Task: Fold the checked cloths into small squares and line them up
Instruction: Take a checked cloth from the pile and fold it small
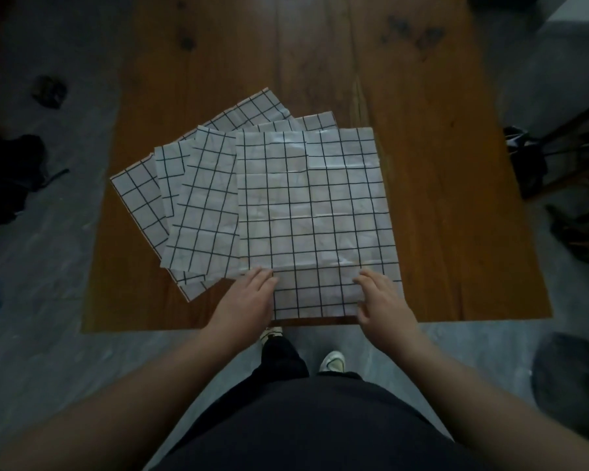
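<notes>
L hand & R hand flat on near edge of top white black-grid cloth, fingers straight, together; more checked cloths fanned beyond-left of fingers, brown wooden worktop.

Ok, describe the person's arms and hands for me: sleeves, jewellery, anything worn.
Both forearms are bare, with no sleeve showing anywhere in the picture. The left hand and right hand wear no gloves, and no watch, bracelet or ring shows in this dim view.
</notes>
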Available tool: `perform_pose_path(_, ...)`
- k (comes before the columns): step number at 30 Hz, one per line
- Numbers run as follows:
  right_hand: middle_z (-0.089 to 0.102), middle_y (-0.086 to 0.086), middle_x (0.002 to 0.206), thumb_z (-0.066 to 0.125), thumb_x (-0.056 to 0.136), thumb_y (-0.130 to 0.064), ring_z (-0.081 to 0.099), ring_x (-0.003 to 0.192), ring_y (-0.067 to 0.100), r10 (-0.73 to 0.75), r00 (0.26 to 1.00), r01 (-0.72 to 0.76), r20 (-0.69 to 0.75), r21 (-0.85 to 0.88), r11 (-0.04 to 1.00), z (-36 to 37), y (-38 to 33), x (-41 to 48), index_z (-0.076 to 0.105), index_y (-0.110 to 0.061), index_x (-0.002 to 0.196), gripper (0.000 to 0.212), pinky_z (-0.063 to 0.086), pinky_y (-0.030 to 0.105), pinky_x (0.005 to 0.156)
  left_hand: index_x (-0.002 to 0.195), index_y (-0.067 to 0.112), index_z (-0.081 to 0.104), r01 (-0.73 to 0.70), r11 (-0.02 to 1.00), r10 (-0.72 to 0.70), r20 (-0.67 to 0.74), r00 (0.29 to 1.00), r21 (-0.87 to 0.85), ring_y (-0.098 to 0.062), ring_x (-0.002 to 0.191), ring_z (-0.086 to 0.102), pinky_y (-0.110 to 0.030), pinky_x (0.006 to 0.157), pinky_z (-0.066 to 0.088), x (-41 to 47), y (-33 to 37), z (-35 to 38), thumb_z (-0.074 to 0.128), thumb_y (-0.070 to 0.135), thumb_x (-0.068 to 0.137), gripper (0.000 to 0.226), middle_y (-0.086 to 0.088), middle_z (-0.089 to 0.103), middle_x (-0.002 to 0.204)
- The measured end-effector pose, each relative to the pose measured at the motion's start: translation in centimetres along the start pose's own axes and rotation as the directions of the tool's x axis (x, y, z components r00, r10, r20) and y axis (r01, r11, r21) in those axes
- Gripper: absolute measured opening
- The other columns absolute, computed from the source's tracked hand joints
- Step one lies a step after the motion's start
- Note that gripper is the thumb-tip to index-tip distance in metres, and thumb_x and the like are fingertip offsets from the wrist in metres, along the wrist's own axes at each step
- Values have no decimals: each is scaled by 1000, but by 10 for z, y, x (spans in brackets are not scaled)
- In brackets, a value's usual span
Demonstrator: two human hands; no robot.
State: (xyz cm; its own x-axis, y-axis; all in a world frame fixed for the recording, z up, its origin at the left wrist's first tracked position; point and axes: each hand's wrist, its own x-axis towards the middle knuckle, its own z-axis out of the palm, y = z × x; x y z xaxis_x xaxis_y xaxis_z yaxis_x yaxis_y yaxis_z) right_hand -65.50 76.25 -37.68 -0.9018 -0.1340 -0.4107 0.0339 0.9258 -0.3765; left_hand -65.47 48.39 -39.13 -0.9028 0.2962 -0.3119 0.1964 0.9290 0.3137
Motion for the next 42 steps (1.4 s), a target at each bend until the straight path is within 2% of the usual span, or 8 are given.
perform_pose_path(8,41,-1,153,59,95,-35,34,143,17,-110,994,108,5,-239,965,16,62,-31,41,-23,149,58,30,37,120,157,14,32,103,994,-105,-48,993,-47,-20,155,18,-27,119,0,-43,-1,48,62,34,98,69,-3,26,166)
perform_pose_path(11,44,-2,145,60,92,-24,39,136,19,-142,990,135,-4,-282,950,23,74,-34,47,-25,139,49,34,38,113,146,8,51,89,996,-89,-34,995,14,-28,146,40,-37,120,26,-50,-4,56,76,18,87,65,-10,47,155)
perform_pose_path(16,57,-2,119,54,92,-8,52,110,20,-162,984,138,-75,-258,956,26,82,-36,58,-25,114,28,42,38,95,105,7,72,52,999,-51,-190,980,0,-31,102,66,-42,88,56,-57,-3,56,83,-3,71,37,-11,72,109)
perform_pose_path(19,60,-2,108,56,93,-11,56,100,22,-204,976,176,-79,-268,947,19,86,-36,60,-24,101,16,45,38,88,97,8,74,77,995,-91,-288,953,-61,-31,91,67,-42,81,57,-63,1,52,68,8,87,11,-9,73,95)
perform_pose_path(22,59,-7,94,53,96,-17,55,91,19,-230,971,206,-69,-250,946,9,85,-47,59,-27,95,12,43,36,83,103,11,75,161,975,-198,-270,942,-154,-27,96,68,-42,85,56,-79,7,42,52,27,96,29,-6,75,98)
perform_pose_path(26,53,-16,83,54,98,-18,53,78,10,-280,946,258,-165,-143,955,-3,84,-76,58,-29,91,14,46,34,80,112,14,74,144,975,-185,-257,949,-172,-21,102,68,-37,89,54,-109,20,24,65,14,95,19,-2,75,106)
perform_pose_path(33,65,-10,92,65,92,-12,58,86,10,-306,892,317,-332,-21,948,-37,82,-100,68,-20,99,11,48,34,85,117,14,74,94,974,-166,-368,915,-207,-13,105,68,-31,92,53,-122,35,-19,65,11,96,23,3,75,111)
perform_pose_path(42,62,-9,93,62,95,-11,55,89,10,-245,871,273,-426,4,962,-86,33,-7,68,-16,101,11,44,29,84,121,15,70,178,929,-278,-295,914,-324,-18,101,64,-37,85,54,-32,-2,-90,57,22,102,24,-3,72,114)
